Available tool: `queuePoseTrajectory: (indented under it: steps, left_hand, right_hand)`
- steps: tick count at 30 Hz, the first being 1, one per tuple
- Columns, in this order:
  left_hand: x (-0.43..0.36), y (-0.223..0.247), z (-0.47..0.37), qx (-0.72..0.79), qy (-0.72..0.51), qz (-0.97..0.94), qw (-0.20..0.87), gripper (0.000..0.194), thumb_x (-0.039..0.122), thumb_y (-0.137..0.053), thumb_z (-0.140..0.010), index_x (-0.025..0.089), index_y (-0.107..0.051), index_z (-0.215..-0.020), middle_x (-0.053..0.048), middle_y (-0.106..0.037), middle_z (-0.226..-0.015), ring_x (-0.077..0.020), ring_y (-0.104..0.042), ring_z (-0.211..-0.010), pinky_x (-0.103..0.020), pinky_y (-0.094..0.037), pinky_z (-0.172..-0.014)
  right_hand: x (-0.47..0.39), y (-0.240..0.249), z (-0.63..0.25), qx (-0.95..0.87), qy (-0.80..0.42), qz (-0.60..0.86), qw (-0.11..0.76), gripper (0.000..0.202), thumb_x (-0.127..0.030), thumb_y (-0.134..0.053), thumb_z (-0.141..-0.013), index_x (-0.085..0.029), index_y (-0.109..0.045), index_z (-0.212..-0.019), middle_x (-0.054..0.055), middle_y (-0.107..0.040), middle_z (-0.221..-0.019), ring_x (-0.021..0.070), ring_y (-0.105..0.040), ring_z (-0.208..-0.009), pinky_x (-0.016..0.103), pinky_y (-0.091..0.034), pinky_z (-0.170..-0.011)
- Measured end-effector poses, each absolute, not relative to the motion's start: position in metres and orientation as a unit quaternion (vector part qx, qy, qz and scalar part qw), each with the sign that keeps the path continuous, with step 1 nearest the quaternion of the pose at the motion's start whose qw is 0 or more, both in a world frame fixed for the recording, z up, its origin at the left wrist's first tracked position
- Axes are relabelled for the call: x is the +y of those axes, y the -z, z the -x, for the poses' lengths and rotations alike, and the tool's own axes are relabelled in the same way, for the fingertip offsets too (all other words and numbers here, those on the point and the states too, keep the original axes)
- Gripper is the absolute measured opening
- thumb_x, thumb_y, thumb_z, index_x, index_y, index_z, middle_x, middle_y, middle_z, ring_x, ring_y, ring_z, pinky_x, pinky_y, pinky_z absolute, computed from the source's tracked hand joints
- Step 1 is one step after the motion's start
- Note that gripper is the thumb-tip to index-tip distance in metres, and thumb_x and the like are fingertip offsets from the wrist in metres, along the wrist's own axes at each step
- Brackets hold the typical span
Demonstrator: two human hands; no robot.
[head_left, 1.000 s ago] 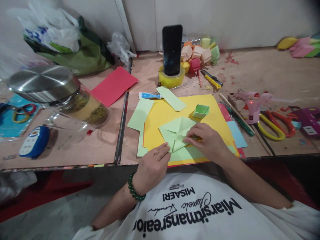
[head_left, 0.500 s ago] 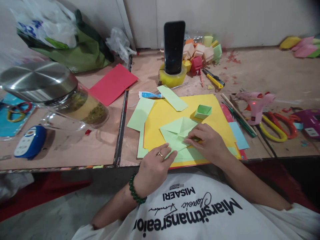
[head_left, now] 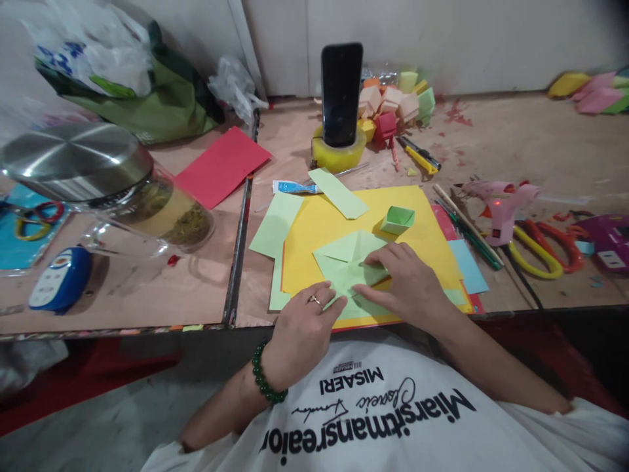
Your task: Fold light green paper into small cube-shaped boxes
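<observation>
In the head view, your right hand (head_left: 413,285) hides the right edge of the folded green paper (head_left: 348,274), and your left hand (head_left: 302,328) hides its near-left part. A purple object (head_left: 612,241) is cut by the frame. The paper lies on the yellow sheet (head_left: 304,239), between your fingertips. Your right thumb stands apart from the fingers; whether the left pinches, I cannot tell. One corner points left; the long axis is unclear.
</observation>
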State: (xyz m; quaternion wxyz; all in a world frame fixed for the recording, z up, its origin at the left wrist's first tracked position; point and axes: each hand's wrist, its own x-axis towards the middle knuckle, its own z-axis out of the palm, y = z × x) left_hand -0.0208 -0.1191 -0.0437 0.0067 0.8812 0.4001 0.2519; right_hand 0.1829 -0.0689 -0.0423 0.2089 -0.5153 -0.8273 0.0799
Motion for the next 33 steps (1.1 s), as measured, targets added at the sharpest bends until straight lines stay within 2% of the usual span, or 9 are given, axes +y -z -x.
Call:
queuePoseTrajectory:
  steps: [2,4,10,15,18,20,22,27,33]
  left_hand:
    - [-0.119,0.041,0.020,0.400,-0.238,-0.885,0.003,0.031,0.000,-0.042,-0.085,0.010,-0.064,-0.104,-0.011,-0.067,-0.093,-0.0232,-0.064,-0.099,-0.038,-0.060,-0.079]
    - [-0.119,0.040,0.020,0.399,-0.234,-0.887,0.000,0.031,0.000,-0.041,-0.085,0.010,-0.063,-0.104,-0.012,-0.067,-0.093,-0.0235,-0.064,-0.099,-0.039,-0.060,-0.078]
    - [-0.120,0.041,0.021,0.400,-0.231,-0.887,0.008,0.031,-0.001,-0.042,-0.083,0.009,-0.062,-0.104,-0.012,-0.067,-0.097,-0.0243,-0.064,-0.101,-0.040,-0.060,-0.080]
    - [-0.121,0.038,0.021,0.399,-0.220,-0.890,0.015,0.032,-0.002,-0.042,-0.082,0.009,-0.061,-0.105,-0.014,-0.067,-0.099,-0.0259,-0.063,-0.104,-0.043,-0.060,-0.080]
    - [-0.122,0.035,0.021,0.396,-0.212,-0.893,0.019,0.033,-0.002,-0.042,-0.081,0.009,-0.062,-0.105,-0.015,-0.066,-0.099,-0.0265,-0.063,-0.103,-0.043,-0.060,-0.078]
    - [-0.121,0.034,0.021,0.393,-0.208,-0.896,0.014,0.032,-0.001,-0.042,-0.081,0.008,-0.062,-0.105,-0.016,-0.066,-0.098,-0.0270,-0.063,-0.102,-0.043,-0.060,-0.078]
    - [-0.121,0.033,0.020,0.391,-0.211,-0.896,0.004,0.031,0.000,-0.042,-0.082,0.008,-0.062,-0.104,-0.016,-0.066,-0.098,-0.0271,-0.064,-0.102,-0.043,-0.060,-0.078]
    - [-0.123,0.032,0.018,0.402,-0.212,-0.891,-0.005,0.028,0.004,-0.042,-0.084,0.009,-0.062,-0.103,-0.015,-0.067,-0.097,-0.0263,-0.064,-0.102,-0.042,-0.060,-0.079]
    - [-0.124,0.031,0.019,0.399,-0.211,-0.892,-0.006,0.027,0.003,-0.045,-0.080,0.006,-0.063,-0.101,-0.016,-0.068,-0.099,-0.0286,-0.065,-0.102,-0.042,-0.059,-0.078]
  right_hand:
    - [-0.071,0.039,-0.180,-0.827,-0.061,0.527,0.189,0.037,-0.047,-0.069,-0.073,-0.020,-0.055,-0.095,0.009,-0.061,-0.091,0.0270,-0.054,-0.087,0.038,-0.049,-0.069]
    - [-0.072,0.038,-0.180,-0.825,-0.061,0.533,0.176,0.041,-0.047,-0.068,-0.073,-0.020,-0.053,-0.100,0.010,-0.060,-0.096,0.0279,-0.054,-0.090,0.040,-0.050,-0.072]
    - [-0.068,0.045,-0.207,-0.810,-0.095,0.551,0.177,0.032,-0.040,-0.057,-0.081,-0.021,-0.049,-0.106,0.011,-0.059,-0.101,0.0288,-0.056,-0.095,0.044,-0.050,-0.078]
    - [-0.066,0.049,-0.229,-0.808,-0.131,0.542,0.190,0.020,-0.027,-0.048,-0.084,-0.020,-0.050,-0.103,0.011,-0.059,-0.100,0.0284,-0.056,-0.096,0.043,-0.049,-0.079]
    - [-0.067,0.043,-0.228,-0.805,-0.092,0.546,0.215,0.016,-0.021,-0.044,-0.085,-0.020,-0.051,-0.099,0.012,-0.061,-0.096,0.0281,-0.056,-0.091,0.043,-0.048,-0.077]
    - [-0.072,0.038,-0.218,-0.792,-0.032,0.552,0.257,0.015,-0.024,-0.046,-0.087,-0.019,-0.051,-0.099,0.013,-0.060,-0.096,0.0287,-0.055,-0.091,0.045,-0.047,-0.080]
    - [-0.077,0.034,-0.202,-0.800,-0.016,0.532,0.279,0.022,-0.034,-0.054,-0.086,-0.019,-0.051,-0.101,0.014,-0.059,-0.099,0.0303,-0.053,-0.097,0.045,-0.046,-0.084]
    - [-0.082,0.038,-0.172,-0.831,-0.066,0.518,0.192,0.034,-0.044,-0.061,-0.080,-0.018,-0.052,-0.101,0.012,-0.059,-0.098,0.0297,-0.053,-0.091,0.042,-0.046,-0.072]
    - [-0.071,0.046,-0.200,-0.825,-0.091,0.533,0.166,0.023,-0.029,-0.057,-0.082,-0.018,-0.051,-0.102,0.011,-0.060,-0.098,0.0292,-0.055,-0.092,0.044,-0.048,-0.075]
